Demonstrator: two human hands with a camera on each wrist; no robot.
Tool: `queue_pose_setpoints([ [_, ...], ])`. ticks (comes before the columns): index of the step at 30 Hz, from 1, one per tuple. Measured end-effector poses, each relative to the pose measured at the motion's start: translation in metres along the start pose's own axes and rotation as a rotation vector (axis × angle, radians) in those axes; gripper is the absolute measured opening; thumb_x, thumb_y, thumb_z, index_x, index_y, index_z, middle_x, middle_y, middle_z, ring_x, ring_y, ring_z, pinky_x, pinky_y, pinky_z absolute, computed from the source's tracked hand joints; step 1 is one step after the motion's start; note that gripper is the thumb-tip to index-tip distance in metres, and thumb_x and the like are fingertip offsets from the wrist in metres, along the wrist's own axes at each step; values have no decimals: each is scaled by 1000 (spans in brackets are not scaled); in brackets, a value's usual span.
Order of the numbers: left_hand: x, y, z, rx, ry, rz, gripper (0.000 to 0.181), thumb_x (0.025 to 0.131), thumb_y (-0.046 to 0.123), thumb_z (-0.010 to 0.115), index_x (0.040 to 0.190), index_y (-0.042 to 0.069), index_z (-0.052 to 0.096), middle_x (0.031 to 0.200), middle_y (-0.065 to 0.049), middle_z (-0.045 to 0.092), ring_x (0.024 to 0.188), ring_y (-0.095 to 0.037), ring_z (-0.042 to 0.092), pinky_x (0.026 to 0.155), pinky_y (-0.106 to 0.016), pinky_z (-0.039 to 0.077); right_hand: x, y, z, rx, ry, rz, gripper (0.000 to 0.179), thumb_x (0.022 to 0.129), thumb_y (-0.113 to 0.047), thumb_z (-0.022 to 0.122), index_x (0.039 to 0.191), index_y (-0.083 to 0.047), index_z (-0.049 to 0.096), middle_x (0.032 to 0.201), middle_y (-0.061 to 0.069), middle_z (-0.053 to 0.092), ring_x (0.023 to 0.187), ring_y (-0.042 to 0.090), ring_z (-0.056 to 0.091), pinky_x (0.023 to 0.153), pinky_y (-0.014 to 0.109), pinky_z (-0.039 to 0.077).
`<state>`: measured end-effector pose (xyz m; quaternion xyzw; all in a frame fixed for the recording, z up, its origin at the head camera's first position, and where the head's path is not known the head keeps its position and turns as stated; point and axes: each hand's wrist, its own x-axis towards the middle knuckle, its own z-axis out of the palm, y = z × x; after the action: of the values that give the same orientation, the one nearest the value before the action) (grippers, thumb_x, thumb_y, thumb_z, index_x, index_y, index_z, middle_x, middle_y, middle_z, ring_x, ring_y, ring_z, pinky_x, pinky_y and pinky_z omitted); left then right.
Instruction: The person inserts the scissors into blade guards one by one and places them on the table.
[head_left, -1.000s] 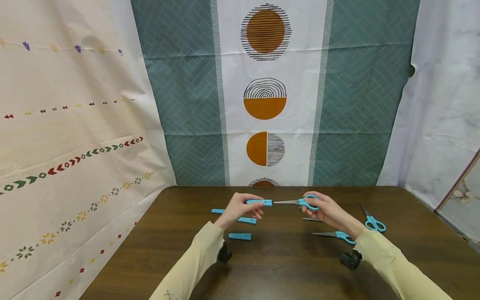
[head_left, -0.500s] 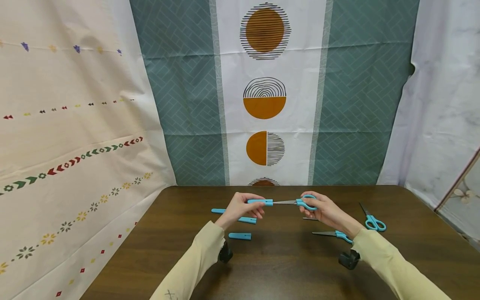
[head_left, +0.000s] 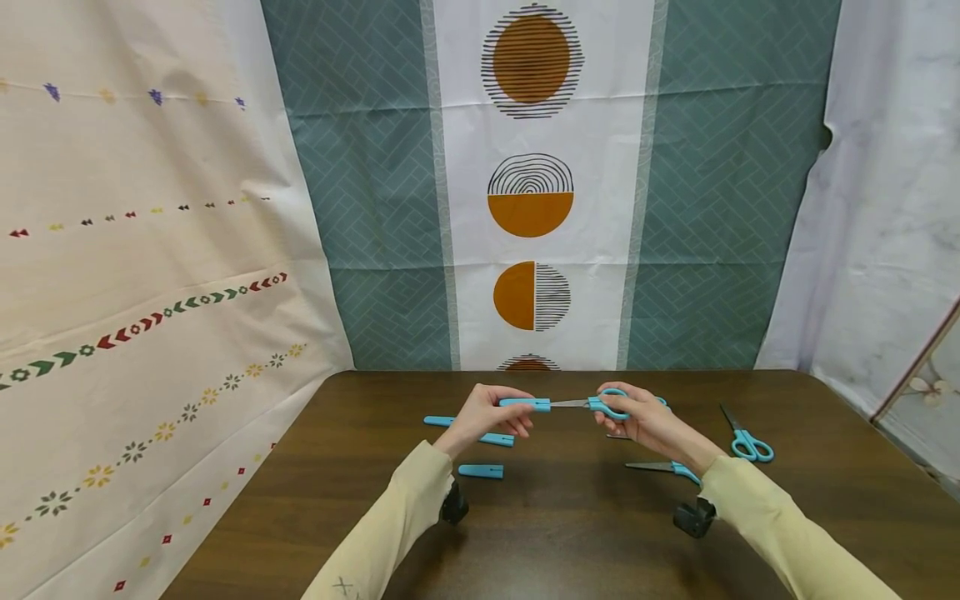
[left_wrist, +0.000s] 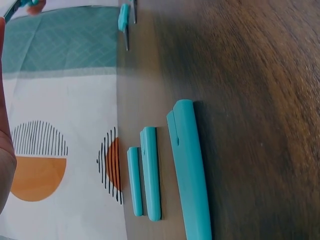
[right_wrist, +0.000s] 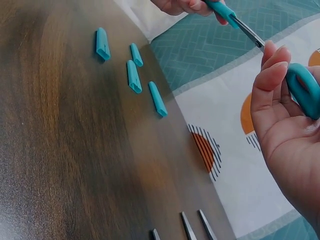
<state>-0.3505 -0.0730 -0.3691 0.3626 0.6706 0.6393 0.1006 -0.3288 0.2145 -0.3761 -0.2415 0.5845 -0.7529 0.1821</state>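
Note:
Out over the table, my left hand [head_left: 491, 414] pinches a light-blue scissor blade cover [head_left: 528, 405] with its mouth facing right. My right hand [head_left: 637, 419] holds a pair of scissors [head_left: 613, 403] by their blue handles, blades shut and pointing left. The blade tip sits inside the cover's mouth; a stretch of bare blade [right_wrist: 248, 31] still shows between cover and handles. In the right wrist view the fingers curl beside the handle loop [right_wrist: 302, 90]. The left wrist view catches only an edge of the left hand [left_wrist: 5, 155].
Several loose blue blade covers [head_left: 481, 472] lie on the brown table [head_left: 555, 542] below and left of the left hand. To the right lie open-air scissors [head_left: 750, 446] and another pair [head_left: 663, 467], with more partly hidden behind the right hand. Patterned cloth [head_left: 536, 275] hangs at the back edge.
The right hand has moved left, bringing the scissors from just short of the cover to with their tip inside its mouth. The left hand has shifted slightly right.

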Motion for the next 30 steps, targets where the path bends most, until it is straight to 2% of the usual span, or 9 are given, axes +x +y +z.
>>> queue_pose_setpoints([
  [8,2,0,6,-27,14,44,21,87,4,61,104,-7,64,74,-18,64,62,-32,63,63,-59,43,2,3,0,26,-53,-31,14,99,-6,33,110,-1,40,87,10,58,70,15,52,66,27,44],
  [12,3,-1,8,-24,18,45,22,86,6,61,104,-7,64,73,-17,64,62,-32,63,62,-55,46,3,3,3,28,-20,-22,14,99,-8,35,110,1,39,85,10,58,69,15,52,65,27,44],
  [19,5,-1,9,-18,-11,28,23,87,5,60,105,-8,63,75,-19,64,64,-32,64,62,-50,49,4,4,9,23,-8,-27,17,99,-7,36,110,6,35,83,12,58,68,16,51,65,26,44],
  [26,11,-20,5,2,9,11,22,87,8,61,106,-3,64,75,-17,65,64,-33,64,62,-51,48,6,3,13,10,23,-12,15,99,-9,38,109,2,35,83,12,57,67,15,52,64,25,44],
  [30,12,-23,6,24,19,28,23,87,11,62,105,-2,65,75,-16,65,64,-32,64,61,-46,50,7,4,15,10,25,-10,15,99,-9,38,109,1,35,83,12,57,67,15,52,62,25,44],
])
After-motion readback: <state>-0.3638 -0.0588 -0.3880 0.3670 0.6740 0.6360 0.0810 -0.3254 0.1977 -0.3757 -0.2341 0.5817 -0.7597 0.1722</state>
